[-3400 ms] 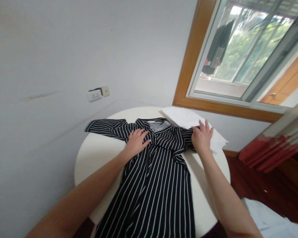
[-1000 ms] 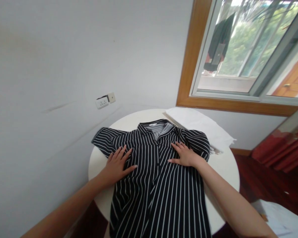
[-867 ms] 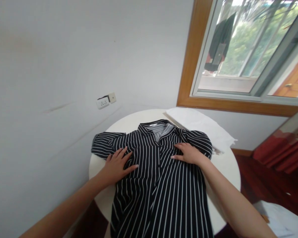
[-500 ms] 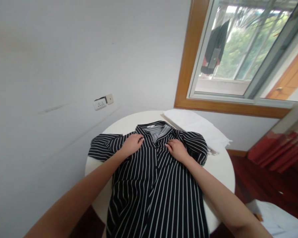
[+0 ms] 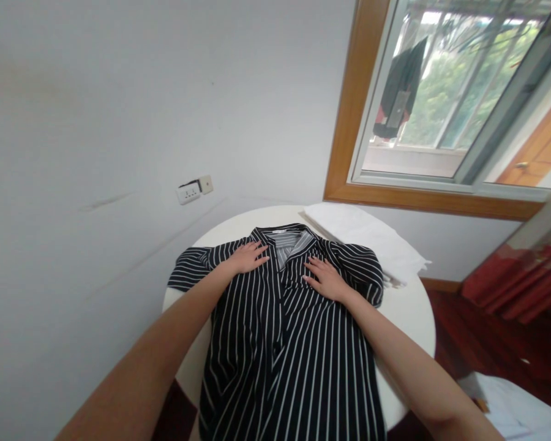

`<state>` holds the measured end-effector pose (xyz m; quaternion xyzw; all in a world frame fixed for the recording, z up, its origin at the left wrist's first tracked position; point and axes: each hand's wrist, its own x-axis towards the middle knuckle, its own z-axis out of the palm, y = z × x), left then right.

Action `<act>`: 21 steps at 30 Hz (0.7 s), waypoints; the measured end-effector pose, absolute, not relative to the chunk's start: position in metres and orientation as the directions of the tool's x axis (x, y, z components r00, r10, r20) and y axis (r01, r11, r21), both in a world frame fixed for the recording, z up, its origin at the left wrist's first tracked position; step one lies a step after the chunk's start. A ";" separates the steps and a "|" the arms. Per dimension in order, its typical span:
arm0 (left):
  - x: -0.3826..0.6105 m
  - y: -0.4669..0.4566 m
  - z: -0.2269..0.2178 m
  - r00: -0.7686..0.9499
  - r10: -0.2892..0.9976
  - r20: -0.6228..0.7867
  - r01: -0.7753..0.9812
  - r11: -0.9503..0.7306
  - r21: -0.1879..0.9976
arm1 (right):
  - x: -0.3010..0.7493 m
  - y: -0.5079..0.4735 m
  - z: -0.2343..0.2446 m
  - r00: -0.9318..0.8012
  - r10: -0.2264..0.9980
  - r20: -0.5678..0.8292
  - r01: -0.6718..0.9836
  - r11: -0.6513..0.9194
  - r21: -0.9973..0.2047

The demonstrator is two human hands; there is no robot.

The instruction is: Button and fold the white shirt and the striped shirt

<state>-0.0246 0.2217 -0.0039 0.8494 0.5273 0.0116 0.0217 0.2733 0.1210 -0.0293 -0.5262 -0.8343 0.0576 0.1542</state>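
A black shirt with white stripes point(image 5: 298, 343) lies front up on a round white table point(image 5: 408, 324), its collar toward the wall and its lower part running off the bottom of the view. My left hand point(image 5: 247, 257) rests flat on the shirt's left shoulder area beside the collar, fingers spread. On the other side of the neck opening, my right hand point(image 5: 325, 278) lies on the chest with its fingers apart. The left sleeve stretches outward across the table; the right sleeve is bent downward. Neither hand grips the cloth.
A white cloth point(image 5: 367, 236) lies at the table's far right. Behind stand the wall with a socket point(image 5: 188, 193) and a wood-framed window point(image 5: 413, 195). A red curtain point(image 5: 509, 282) hangs at right, and a white item point(image 5: 509, 404) is at the lower right.
The fingers of both hands have spread out flatter on the shirt. The left sleeve and the front near the placket look smoother, and the placket has shifted slightly left.
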 end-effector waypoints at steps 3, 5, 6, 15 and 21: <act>-0.009 0.226 0.001 0.369 0.930 0.003 0.928 -0.368 0.048 | 0.273 0.123 -0.025 -0.367 0.909 0.197 0.863 0.411 -0.292; 0.004 0.225 -0.003 0.325 0.945 0.044 0.944 -0.327 0.048 | 0.271 0.127 -0.020 -0.324 0.924 0.202 0.877 0.373 -0.301; 0.009 0.224 -0.006 0.311 0.948 0.067 0.948 -0.315 0.050 | 0.270 0.130 -0.017 -0.299 0.933 0.203 0.890 0.349 -0.295; 0.014 0.218 -0.029 0.246 0.947 0.207 0.956 -0.272 0.108 | 0.243 0.183 -0.005 -0.075 0.984 0.160 0.975 0.106 -0.195; 0.013 0.217 -0.028 0.245 0.944 0.220 0.949 -0.280 0.146 | 0.220 0.218 -0.004 -0.065 0.972 0.228 0.931 0.141 -0.336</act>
